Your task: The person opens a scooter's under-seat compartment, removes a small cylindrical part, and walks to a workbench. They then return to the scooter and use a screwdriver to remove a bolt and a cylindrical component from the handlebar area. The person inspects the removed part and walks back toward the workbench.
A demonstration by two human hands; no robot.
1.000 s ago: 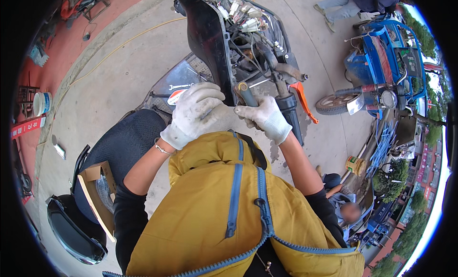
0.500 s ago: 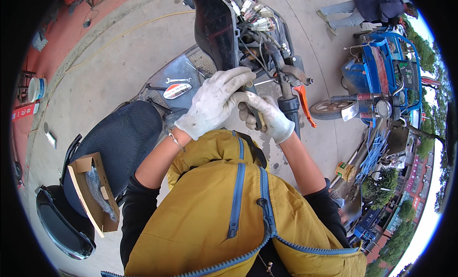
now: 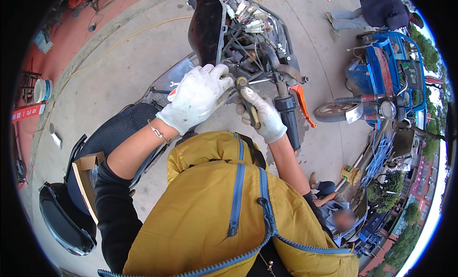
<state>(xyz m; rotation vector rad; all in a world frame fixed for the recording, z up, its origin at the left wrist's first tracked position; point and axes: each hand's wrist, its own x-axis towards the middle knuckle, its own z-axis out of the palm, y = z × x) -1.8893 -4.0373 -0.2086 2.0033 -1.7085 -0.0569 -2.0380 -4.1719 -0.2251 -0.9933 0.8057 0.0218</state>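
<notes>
In my gloved right hand (image 3: 265, 116) is a ratchet-like wrench (image 3: 242, 81) with a round head; its fingers wrap the handle and the thumb lies along it. My gloved left hand (image 3: 198, 97) is beside the tool's head, fingers curled down; whatever they may hold is hidden. Beyond both hands stands a partly stripped scooter with a dark front panel (image 3: 205, 26), exposed wiring connectors (image 3: 254, 25), a black handlebar grip (image 3: 286, 107) and an orange brake lever (image 3: 302, 105). An open-end wrench (image 3: 174, 84) shows partly on the footboard, mostly behind my left hand.
Left of me, the scooter seat (image 3: 112, 134) carries an open cardboard box (image 3: 86, 181), with a black top case (image 3: 64, 220) behind. A blue cargo tricycle (image 3: 381, 76) stands at right, near a bending person (image 3: 384, 12). Another person (image 3: 329, 205) sits lower right by a yellow bucket (image 3: 350, 174).
My left hand has moved left, away from the tool, uncovering its round head. My right hand keeps its hold. The seated person shows more fully.
</notes>
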